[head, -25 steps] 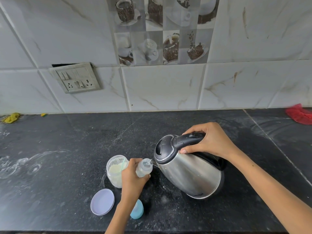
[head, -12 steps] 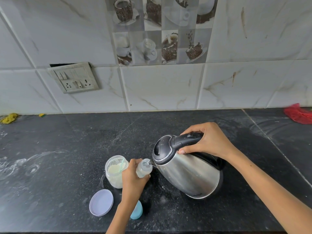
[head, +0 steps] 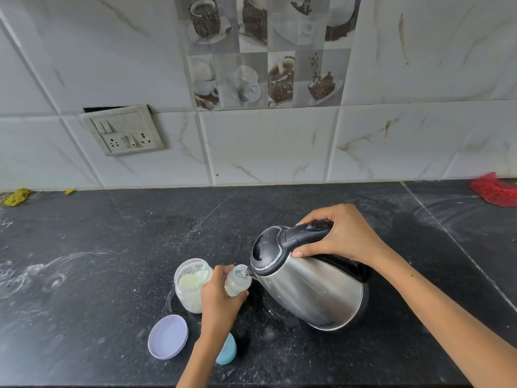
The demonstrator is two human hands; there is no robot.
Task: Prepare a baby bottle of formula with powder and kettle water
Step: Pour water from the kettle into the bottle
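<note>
My right hand (head: 344, 236) grips the black handle of a steel kettle (head: 310, 287), which is tilted to the left. Its spout touches the open mouth of a small clear baby bottle (head: 237, 280) that my left hand (head: 219, 298) holds upright on the dark counter (head: 98, 247). Water runs from the spout into the bottle. Just left of the bottle stands an open glass jar (head: 191, 284) of pale powder with a scoop inside. The jar's lilac lid (head: 167, 336) lies flat in front. A blue bottle cap (head: 227, 350) lies behind my left wrist, partly hidden.
White powder is smeared on the counter at the left. A yellow rag (head: 15, 196) lies at the far left by the wall and a red bag (head: 495, 190) at the far right. A switch plate with sockets (head: 123, 130) sits on the tiled wall.
Both hands hold the same poses. The kettle stays tilted at the bottle's mouth; only the view has shifted slightly.
</note>
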